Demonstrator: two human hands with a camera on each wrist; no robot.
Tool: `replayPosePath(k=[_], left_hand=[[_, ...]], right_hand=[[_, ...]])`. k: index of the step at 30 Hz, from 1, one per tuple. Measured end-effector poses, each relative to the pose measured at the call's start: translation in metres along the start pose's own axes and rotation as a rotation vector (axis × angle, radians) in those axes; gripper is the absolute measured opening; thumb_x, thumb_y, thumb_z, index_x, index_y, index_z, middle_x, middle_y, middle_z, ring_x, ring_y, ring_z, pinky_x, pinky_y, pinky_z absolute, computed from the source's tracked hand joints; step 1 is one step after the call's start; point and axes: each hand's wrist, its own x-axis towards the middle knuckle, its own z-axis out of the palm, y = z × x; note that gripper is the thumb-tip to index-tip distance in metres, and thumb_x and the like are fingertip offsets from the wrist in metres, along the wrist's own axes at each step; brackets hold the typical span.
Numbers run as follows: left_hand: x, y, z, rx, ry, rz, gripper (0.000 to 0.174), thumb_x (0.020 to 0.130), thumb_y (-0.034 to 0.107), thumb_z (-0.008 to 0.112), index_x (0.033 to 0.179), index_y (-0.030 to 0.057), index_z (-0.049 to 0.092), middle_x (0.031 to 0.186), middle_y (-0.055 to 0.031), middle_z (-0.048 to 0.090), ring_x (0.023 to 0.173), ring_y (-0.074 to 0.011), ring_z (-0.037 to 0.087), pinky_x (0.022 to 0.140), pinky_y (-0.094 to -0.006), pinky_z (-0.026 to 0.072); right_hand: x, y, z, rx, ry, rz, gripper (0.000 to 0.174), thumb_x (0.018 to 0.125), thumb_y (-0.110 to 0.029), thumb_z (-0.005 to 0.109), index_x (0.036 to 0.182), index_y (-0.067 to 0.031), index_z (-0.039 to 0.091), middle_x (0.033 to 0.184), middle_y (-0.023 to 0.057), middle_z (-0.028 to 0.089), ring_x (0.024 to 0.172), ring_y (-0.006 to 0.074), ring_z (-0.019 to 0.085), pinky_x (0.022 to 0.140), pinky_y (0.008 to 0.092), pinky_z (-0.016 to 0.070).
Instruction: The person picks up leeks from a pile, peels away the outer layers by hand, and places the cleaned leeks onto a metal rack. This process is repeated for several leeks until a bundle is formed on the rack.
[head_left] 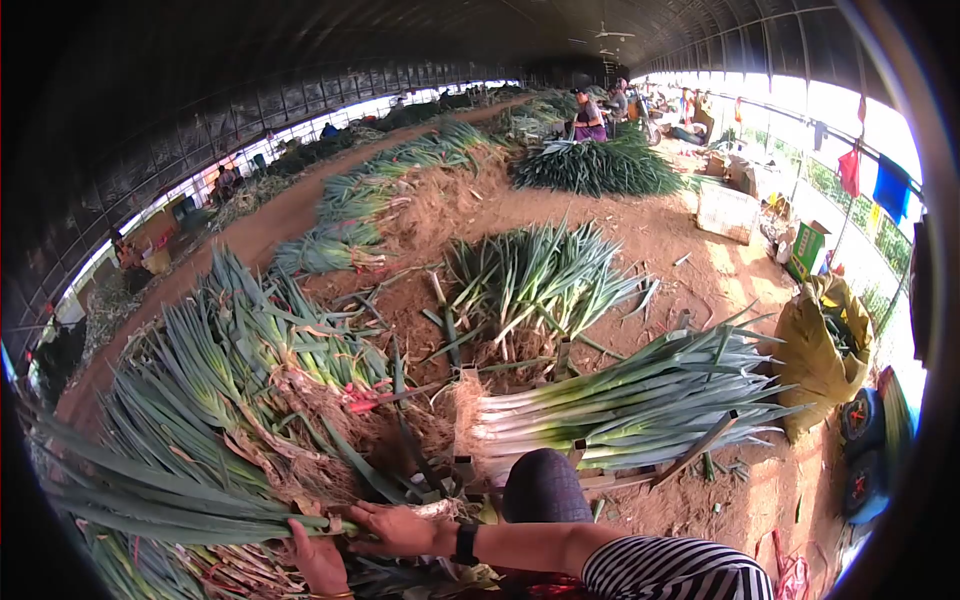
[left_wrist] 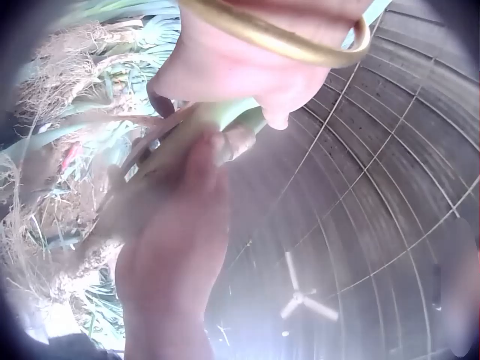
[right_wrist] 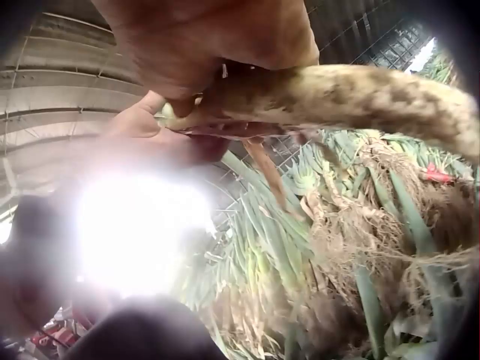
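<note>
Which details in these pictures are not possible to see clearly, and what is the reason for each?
- Leek: in the right wrist view, the right edge cuts off the stalk.
- Left hand: in the head view, the leek hides part of the fingers.
- Right hand: in the left wrist view, blur hides its exact outline.
- Person in purple: in the head view, too small to tell what the hands do.

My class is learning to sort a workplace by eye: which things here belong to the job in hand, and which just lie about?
In the job, it seems:
left hand
right hand
held leek
leek heap
leek bundle

Likely just lying about:
green box
white box
</note>
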Motion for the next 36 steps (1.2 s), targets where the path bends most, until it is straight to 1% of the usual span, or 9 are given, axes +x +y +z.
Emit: replayPosePath(k=[2, 7, 10, 12, 15, 16, 19, 21, 36], left_hand=[[-0.003, -0.032, -0.035, 1.262, -0.149, 0.651, 0.059, 0.079, 0.011, 0.054, 0.133, -0.0028, 0.036, 0.105, -0.0321, 0.053, 0.097, -0.0464, 0.051, 0.083, -0.0475, 0.0442], [-0.018, -0.021, -0.048, 1.018, -0.143, 0.365, 0.057, 0.077, 0.007, 0.055, 0.131, -0.0036, 0.038, 0.102, -0.0302, 0.056, 0.091, -0.044, 0.055, 0.079, -0.0439, 0.0457], [-0.034, 0.005, -0.035, 1.381, -0.177, 0.712, 0.055, 0.076, 0.004, 0.056, 0.129, -0.0037, 0.042, 0.105, -0.0278, 0.057, 0.091, -0.0421, 0.057, 0.079, -0.0421, 0.0461], [-0.035, -0.004, -0.042, 1.3, -0.141, 0.456, 0.05, 0.075, 0.003, 0.057, 0.124, -0.0047, 0.047, 0.108, -0.0255, 0.058, 0.094, -0.0398, 0.057, 0.081, -0.0411, 0.0458], [-0.027, -0.013, -0.055, 1.056, -0.055, 0.65, 0.048, 0.074, 0.002, 0.06, 0.12, -0.0037, 0.051, 0.106, -0.0245, 0.059, 0.094, -0.0383, 0.058, 0.08, -0.0412, 0.0467], [-0.024, -0.02, -0.052, 0.479, 0.114, 0.277, 0.046, 0.076, 0.006, 0.06, 0.12, -0.0023, 0.051, 0.108, -0.0218, 0.06, 0.094, -0.0386, 0.058, 0.08, -0.0411, 0.047], [-0.021, 0.032, -0.046, 0.487, 0.296, -0.109, 0.042, 0.082, 0.017, 0.057, 0.12, -0.0021, 0.052, 0.11, -0.0183, 0.059, 0.089, -0.0349, 0.059, 0.078, -0.0422, 0.0481], [-0.013, 0.03, -0.06, 0.465, 0.325, -0.105, 0.042, 0.083, 0.018, 0.055, 0.119, -0.002, 0.052, 0.109, -0.0177, 0.06, 0.087, -0.0334, 0.059, 0.075, -0.0413, 0.048], [0.058, 0.014, -0.237, -0.266, 0.385, -0.335, 0.032, 0.088, 0.025, 0.049, 0.102, -0.0019, 0.057, 0.086, -0.013, 0.06, 0.071, -0.0253, 0.057, 0.065, -0.0345, 0.0475]], right_hand=[[0.005, -0.013, -0.001, 0.066, 0.054, -0.037, 0.052, 0.087, -0.036, 0.054, 0.126, -0.005, 0.041, 0.099, 0.0196, 0.054, 0.086, 0.0379, 0.056, 0.07, 0.0423, 0.0477], [0.011, -0.002, 0.021, 0.307, 0.394, 0.042, 0.029, 0.091, -0.026, 0.049, 0.107, -0.0026, 0.056, 0.077, 0.0195, 0.06, 0.075, 0.0379, 0.058, 0.064, 0.0393, 0.0469], [0.011, -0.008, 0.008, 0.515, 0.346, 0.176, 0.028, 0.093, -0.028, 0.049, 0.101, -0.0017, 0.055, 0.079, 0.0119, 0.063, 0.065, 0.025, 0.057, 0.059, 0.0329, 0.0441], [0.011, -0.011, 0.008, 0.711, 0.332, 0.214, 0.029, 0.094, -0.031, 0.048, 0.097, -0.0024, 0.055, 0.07, 0.0017, 0.058, 0.06, 0.0106, 0.048, 0.054, 0.0279, 0.0407], [0.006, -0.014, 0.012, 0.894, 0.146, 0.274, 0.027, 0.096, -0.027, 0.045, 0.096, -0.0009, 0.053, 0.061, 0.006, 0.053, 0.055, 0.0174, 0.051, 0.053, 0.032, 0.0408], [0.002, -0.017, 0.014, 0.904, 0.123, 0.231, 0.03, 0.096, -0.03, 0.045, 0.096, -0.0007, 0.051, 0.057, 0.0038, 0.048, 0.051, 0.014, 0.045, 0.05, 0.0289, 0.0378], [-0.015, -0.016, 0.028, 0.572, 0.032, 0.018, 0.044, 0.094, -0.036, 0.046, 0.114, 0.0027, 0.049, 0.064, 0.0178, 0.054, 0.056, 0.0269, 0.051, 0.056, 0.0366, 0.0424], [-0.033, -0.002, 0.047, 0.295, -0.057, -0.063, 0.037, 0.093, -0.029, 0.048, 0.114, 0.0014, 0.05, 0.091, 0.0215, 0.058, 0.083, 0.0349, 0.057, 0.07, 0.0394, 0.0453], [-0.095, -0.071, -0.017, 0.439, -0.246, -0.428, 0.019, 0.087, -0.02, 0.053, 0.083, -0.0024, 0.055, 0.068, 0.0185, 0.055, 0.062, 0.0372, 0.054, 0.054, 0.0433, 0.0419]])
